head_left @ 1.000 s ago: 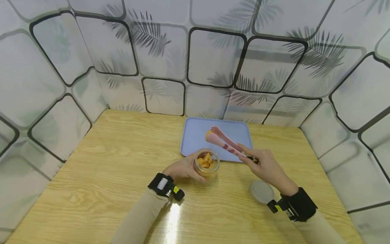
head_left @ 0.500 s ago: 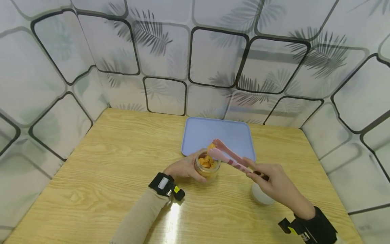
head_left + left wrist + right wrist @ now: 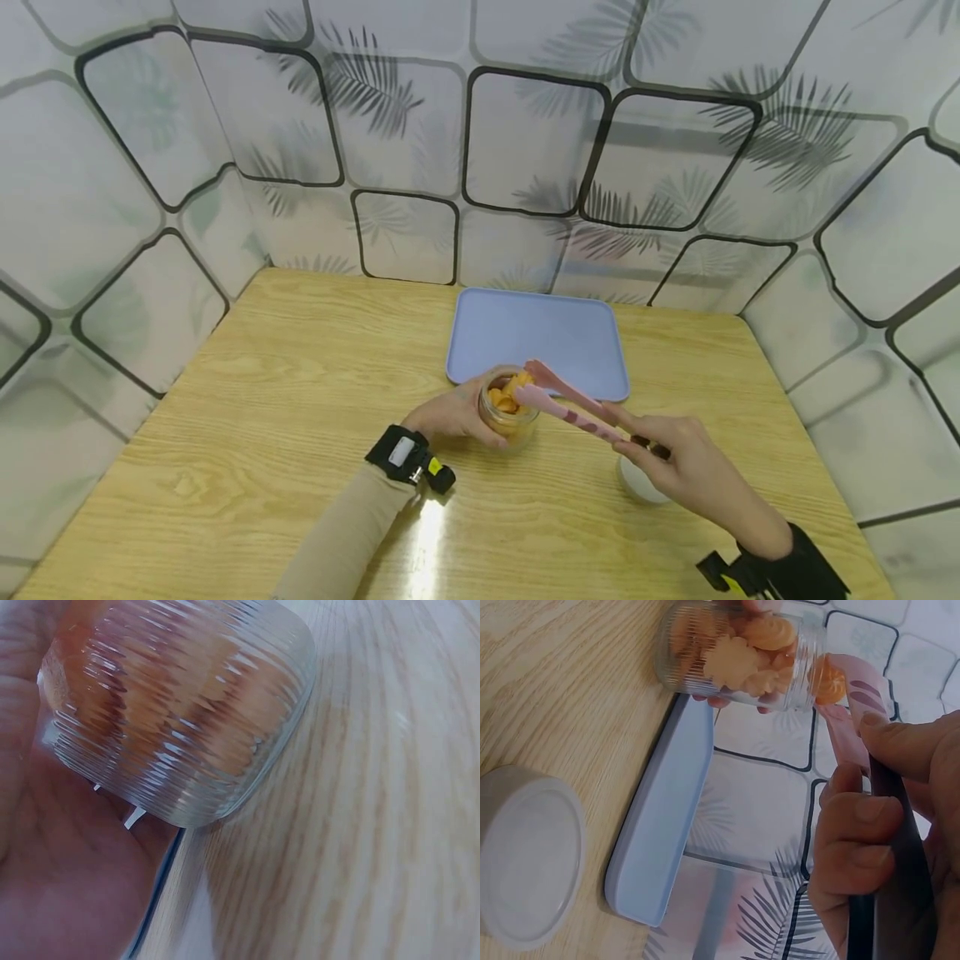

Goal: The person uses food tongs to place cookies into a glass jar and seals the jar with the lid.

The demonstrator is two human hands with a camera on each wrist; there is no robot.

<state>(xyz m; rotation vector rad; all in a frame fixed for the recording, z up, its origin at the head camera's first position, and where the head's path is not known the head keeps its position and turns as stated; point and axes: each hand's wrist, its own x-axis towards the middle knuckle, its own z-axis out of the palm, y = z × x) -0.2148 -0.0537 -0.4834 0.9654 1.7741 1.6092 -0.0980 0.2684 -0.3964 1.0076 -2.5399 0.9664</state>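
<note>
In the head view my left hand grips a ribbed clear glass jar without its lid, the palm on its left side. Orange-yellow piped cookies with swirled, ridged shapes fill much of the jar. My right hand holds pink tongs with dark handles, thumb on one arm and fingers curled round the other. Between the tong tips sits one cookie, right at the jar's mouth. The left wrist view shows the jar's ribbed wall close against the palm.
A pale blue tray lies behind the jar at the back of the wooden table. Near my right hand is a round whitish lid, partly covered by that hand in the head view. Patterned curtain walls stand behind and at both sides.
My right hand has moved down and toward me; the tong tips with the cookie came from over the tray to the jar's mouth. My left hand and the jar stay put.
</note>
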